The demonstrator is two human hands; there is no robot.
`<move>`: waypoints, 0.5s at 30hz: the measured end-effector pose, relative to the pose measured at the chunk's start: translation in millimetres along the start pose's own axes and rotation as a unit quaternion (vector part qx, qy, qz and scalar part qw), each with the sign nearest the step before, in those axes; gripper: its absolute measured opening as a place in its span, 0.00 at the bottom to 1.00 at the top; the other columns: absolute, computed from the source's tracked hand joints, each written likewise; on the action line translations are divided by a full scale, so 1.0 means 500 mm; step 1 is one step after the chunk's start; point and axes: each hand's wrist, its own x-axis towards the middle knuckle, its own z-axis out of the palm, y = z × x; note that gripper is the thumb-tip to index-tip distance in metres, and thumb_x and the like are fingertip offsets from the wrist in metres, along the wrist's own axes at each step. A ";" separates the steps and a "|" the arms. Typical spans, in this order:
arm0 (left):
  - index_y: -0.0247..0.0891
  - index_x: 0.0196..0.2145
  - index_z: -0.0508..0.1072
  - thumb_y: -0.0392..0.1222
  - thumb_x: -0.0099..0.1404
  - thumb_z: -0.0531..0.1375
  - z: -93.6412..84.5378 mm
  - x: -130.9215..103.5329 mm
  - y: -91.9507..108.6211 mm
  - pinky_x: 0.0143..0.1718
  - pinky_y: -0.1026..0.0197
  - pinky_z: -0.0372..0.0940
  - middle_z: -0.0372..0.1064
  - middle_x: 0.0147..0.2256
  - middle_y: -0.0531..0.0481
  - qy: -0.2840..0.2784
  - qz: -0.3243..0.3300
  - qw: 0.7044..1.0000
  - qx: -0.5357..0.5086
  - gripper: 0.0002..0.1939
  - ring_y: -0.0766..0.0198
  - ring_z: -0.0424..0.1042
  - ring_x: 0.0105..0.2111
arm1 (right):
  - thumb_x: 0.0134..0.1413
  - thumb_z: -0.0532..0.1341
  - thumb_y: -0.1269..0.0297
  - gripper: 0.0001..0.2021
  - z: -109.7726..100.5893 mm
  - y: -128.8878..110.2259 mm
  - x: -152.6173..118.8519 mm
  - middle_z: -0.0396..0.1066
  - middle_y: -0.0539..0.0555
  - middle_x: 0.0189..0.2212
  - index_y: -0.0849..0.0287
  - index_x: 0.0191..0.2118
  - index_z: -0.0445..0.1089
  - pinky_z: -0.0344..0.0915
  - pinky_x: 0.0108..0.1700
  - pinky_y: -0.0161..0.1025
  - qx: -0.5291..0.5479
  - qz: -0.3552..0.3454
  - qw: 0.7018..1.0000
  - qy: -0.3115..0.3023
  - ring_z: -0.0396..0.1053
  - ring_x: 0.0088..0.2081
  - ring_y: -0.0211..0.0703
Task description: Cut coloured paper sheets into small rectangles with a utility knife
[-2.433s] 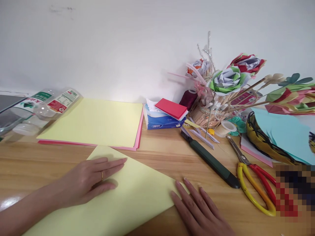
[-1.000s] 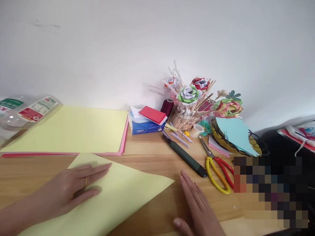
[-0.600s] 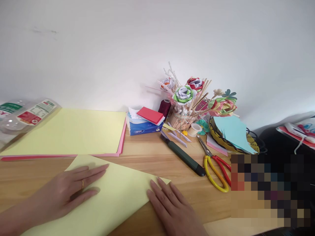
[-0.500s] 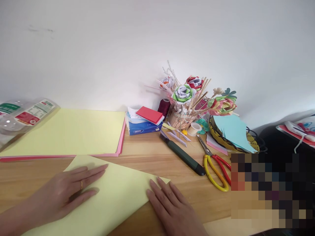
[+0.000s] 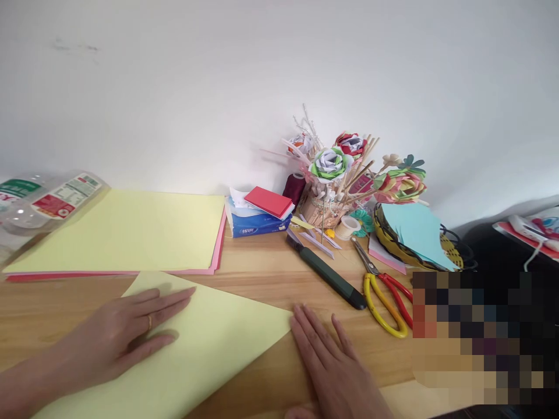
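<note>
A pale yellow sheet of paper [image 5: 209,337], folded to a point on its right side, lies on the wooden table. My left hand [image 5: 126,331], with a ring on one finger, rests flat on the paper with its fingers stretched out. My right hand [image 5: 329,358] lies on the table at the paper's right corner, fingers extended, the fingertips at or just touching that corner. The paper's lower end runs out of view.
Behind the paper lies a stack of yellow, pink and red sheets [image 5: 131,230], with clear plastic bottles [image 5: 61,201] at its left. Further right are a tissue pack [image 5: 257,226], a green cutter knife [image 5: 329,276], scissors [image 5: 379,291], paper roses [image 5: 332,164] and a woven basket [image 5: 452,250].
My right hand has slid to the right, off the paper's corner, which now shows in full. My left hand stays on the paper. The view has shifted slightly.
</note>
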 end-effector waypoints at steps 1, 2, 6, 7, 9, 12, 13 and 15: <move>0.56 0.63 0.48 0.46 0.63 0.60 -0.004 0.000 -0.002 0.51 0.66 0.64 0.63 0.55 0.59 -0.010 0.006 1.000 -0.001 0.35 0.62 0.72 0.48 | 0.51 0.50 0.36 0.48 0.000 -0.002 -0.001 0.57 0.65 0.59 0.72 0.65 0.43 0.60 0.52 0.51 0.009 0.006 1.000 -0.008 0.53 0.60 0.54; 0.56 0.63 0.48 0.46 0.62 0.60 -0.007 0.001 -0.003 0.51 0.65 0.65 0.63 0.55 0.58 -0.016 0.006 1.000 -0.003 0.36 0.61 0.71 0.48 | 0.50 0.51 0.35 0.49 -0.001 -0.004 -0.002 0.56 0.66 0.60 0.73 0.65 0.41 0.60 0.52 0.52 0.016 0.013 1.000 -0.017 0.53 0.61 0.56; 0.55 0.63 0.47 0.49 0.63 0.59 -0.011 -0.001 0.005 0.51 0.59 0.66 0.61 0.57 0.55 -0.033 -0.020 0.999 -0.015 0.35 0.57 0.70 0.51 | 0.49 0.55 0.38 0.52 -0.002 -0.008 -0.002 0.54 0.69 0.60 0.76 0.65 0.37 0.61 0.51 0.54 0.016 0.016 0.999 -0.039 0.54 0.61 0.58; 0.54 0.63 0.47 0.50 0.64 0.58 -0.011 -0.002 0.008 0.51 0.57 0.65 0.60 0.57 0.54 -0.039 -0.023 0.999 -0.016 0.34 0.57 0.69 0.51 | 0.50 0.55 0.39 0.51 -0.003 -0.006 -0.001 0.54 0.69 0.60 0.77 0.65 0.37 0.62 0.51 0.55 0.010 0.014 0.999 -0.038 0.54 0.60 0.58; 0.51 0.63 0.48 0.50 0.66 0.55 -0.008 -0.002 0.013 0.54 0.54 0.62 0.57 0.59 0.53 -0.059 -0.028 0.998 -0.015 0.31 0.56 0.66 0.54 | 0.53 0.53 0.42 0.47 -0.008 -0.001 0.008 0.54 0.69 0.60 0.76 0.65 0.36 0.63 0.50 0.56 -0.006 0.019 1.000 -0.018 0.56 0.60 0.58; 0.48 0.64 0.48 0.50 0.69 0.52 -0.006 0.000 0.019 0.57 0.52 0.59 0.53 0.61 0.51 -0.087 -0.042 0.995 -0.012 0.29 0.56 0.64 0.56 | 0.59 0.51 0.48 0.38 -0.024 0.004 0.040 0.53 0.66 0.61 0.74 0.65 0.41 0.63 0.51 0.56 -0.008 0.022 1.000 0.015 0.53 0.61 0.56; 0.47 0.64 0.49 0.50 0.69 0.52 -0.005 0.002 0.021 0.57 0.52 0.58 0.53 0.61 0.51 -0.095 -0.046 0.994 -0.011 0.28 0.56 0.64 0.55 | 0.60 0.50 0.51 0.35 -0.031 0.003 0.057 0.52 0.65 0.61 0.73 0.64 0.44 0.63 0.52 0.54 0.007 0.008 1.000 0.018 0.52 0.62 0.55; 0.44 0.64 0.50 0.50 0.70 0.50 -0.005 0.007 0.027 0.55 0.53 0.60 0.53 0.62 0.50 -0.100 -0.051 0.994 -0.009 0.27 0.56 0.64 0.54 | 0.62 0.50 0.54 0.31 -0.044 -0.004 0.096 0.50 0.63 0.62 0.72 0.63 0.50 0.63 0.55 0.49 0.058 -0.032 0.998 -0.004 0.50 0.63 0.51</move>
